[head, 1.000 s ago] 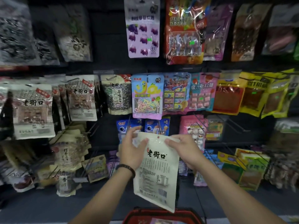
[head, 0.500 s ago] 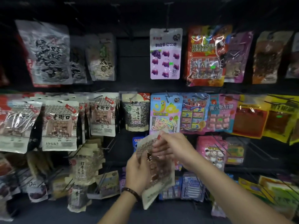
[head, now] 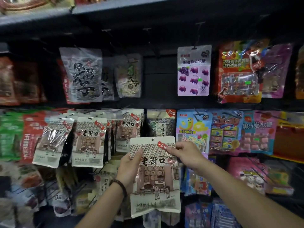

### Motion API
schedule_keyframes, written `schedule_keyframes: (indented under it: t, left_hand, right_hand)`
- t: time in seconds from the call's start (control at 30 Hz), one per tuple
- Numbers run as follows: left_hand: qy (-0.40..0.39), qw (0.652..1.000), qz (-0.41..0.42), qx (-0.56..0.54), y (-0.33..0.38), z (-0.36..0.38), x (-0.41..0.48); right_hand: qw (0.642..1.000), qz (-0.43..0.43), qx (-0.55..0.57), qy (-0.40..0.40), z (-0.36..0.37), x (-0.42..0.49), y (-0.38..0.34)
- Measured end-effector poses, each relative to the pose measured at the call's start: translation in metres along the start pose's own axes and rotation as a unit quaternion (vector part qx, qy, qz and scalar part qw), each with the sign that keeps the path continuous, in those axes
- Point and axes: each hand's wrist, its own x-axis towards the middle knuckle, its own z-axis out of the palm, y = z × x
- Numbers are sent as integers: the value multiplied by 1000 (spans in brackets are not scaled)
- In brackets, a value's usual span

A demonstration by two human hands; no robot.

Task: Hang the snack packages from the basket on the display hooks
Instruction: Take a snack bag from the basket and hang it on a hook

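A cream snack package [head: 156, 181] with black characters, a tiled-roof drawing and a red tag is held upright in front of the display, its printed front facing me. My left hand [head: 130, 168] grips its left edge, thumb on the front. My right hand [head: 185, 153] pinches its upper right corner by the red tag. A small hang hole sits at the package's top centre. Matching packages [head: 128, 129] hang on a hook just above and behind it, more of the same [head: 89, 140] to the left. The basket is out of view.
Rows of hanging snack bags fill the black rack: a purple grape candy bag [head: 194, 70], a dark seed bag [head: 160, 124], a blue gummy bag [head: 192, 127]. Bare hooks [head: 153, 45] stick out in the top row. A shelf edge [head: 98, 9] runs overhead.
The package was turned from its printed back to its front and lifted from waist height up to the middle row. My view has tilted upward, so the basket has left the frame.
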Motion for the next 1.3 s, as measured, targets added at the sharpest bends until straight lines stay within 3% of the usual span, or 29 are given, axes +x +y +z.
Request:
schedule_keyframes:
  t: [0.37, 0.53, 0.63, 0.87, 1.3]
  left_hand:
    - [55, 996, 31, 69, 24, -65, 74]
    - [182, 977, -5, 112, 15, -88, 109]
    - [217, 945, 56, 237, 0, -86, 112]
    - [127, 893, 184, 390, -26, -78, 107]
    - [70, 888, 183, 416, -35, -65, 140]
  right_hand:
    - [997, -32, 55, 50, 94, 78, -48]
    - [996, -5, 57, 64, 141, 128, -53]
    - [996, -10, 72, 48, 156, 150, -59]
    - [985, -67, 133, 87, 167, 180, -77]
    - [981, -20, 128, 142, 173, 208, -67]
